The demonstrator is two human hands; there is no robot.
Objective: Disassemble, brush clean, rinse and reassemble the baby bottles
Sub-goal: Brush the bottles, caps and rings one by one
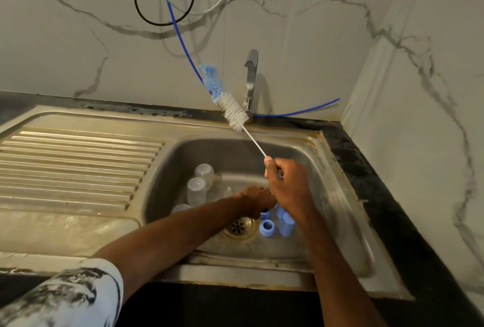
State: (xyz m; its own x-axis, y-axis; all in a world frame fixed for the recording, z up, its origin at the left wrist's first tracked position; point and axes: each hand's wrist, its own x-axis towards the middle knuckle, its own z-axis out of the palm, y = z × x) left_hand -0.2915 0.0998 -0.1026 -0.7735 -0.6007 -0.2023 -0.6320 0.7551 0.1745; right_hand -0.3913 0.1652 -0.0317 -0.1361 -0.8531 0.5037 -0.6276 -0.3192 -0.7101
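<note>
Your right hand (285, 185) is fisted round the bottle brush (231, 110) stem, bristles up, crossing the tap (251, 83). Left hand (255, 199) is low in the sink (340, 169), half hidden behind the right, so I can't tell its grip. Basin contents: clear bottles (196, 190) on the left, blue collars (267, 227) and caps (286, 224) by the drain (241, 225).

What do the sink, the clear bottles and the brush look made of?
Sink: stainless steel by its grey metallic sheen, dulled, rust-stained along the rim. Bottles: probably clear plastic, frosted; glass cannot be ruled out. Brush: white bristles, likely nylon, on a twisted wire stem, with a blue sponge tip.
</note>
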